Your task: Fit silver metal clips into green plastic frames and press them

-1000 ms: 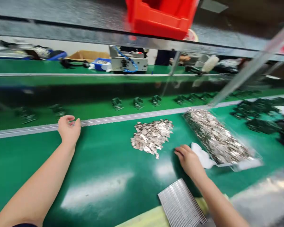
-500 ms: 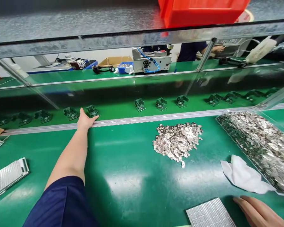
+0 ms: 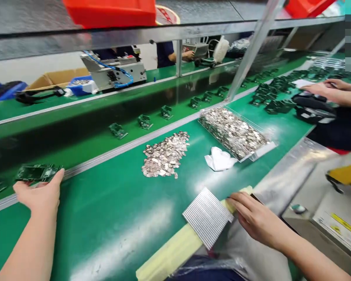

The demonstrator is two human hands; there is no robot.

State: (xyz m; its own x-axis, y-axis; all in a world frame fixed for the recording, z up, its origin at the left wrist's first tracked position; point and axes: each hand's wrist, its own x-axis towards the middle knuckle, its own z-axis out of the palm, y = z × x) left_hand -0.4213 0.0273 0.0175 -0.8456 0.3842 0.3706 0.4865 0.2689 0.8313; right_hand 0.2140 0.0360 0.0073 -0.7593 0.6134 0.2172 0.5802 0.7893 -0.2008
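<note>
At the far left, my left hand (image 3: 42, 195) grips a green circuit board (image 3: 35, 173) between thumb and fingers, over the metal rail at the conveyor's edge. My right hand (image 3: 256, 216) rests at the table's front edge, fingers loosely bent and touching a pale yellow strip (image 3: 172, 249); nothing shows in it. Just left of those fingers, a ridged block of silver metal pieces (image 3: 207, 216) lies across the strip. A pile of small metal plates (image 3: 165, 156) is spread mid-table.
More circuit boards (image 3: 144, 121) stand along the green conveyor. Right of the pile are a crumpled white cloth (image 3: 220, 159) and a clear tray (image 3: 235, 130) full of metal plates. Another person's hands (image 3: 324, 90) are at the far right, by clustered boards. A metal shelf (image 3: 46, 45) crosses overhead.
The view has swung right. My left hand has taken a circuit board off the conveyor. My right hand now touches the yellow strip beside the ridged block.
</note>
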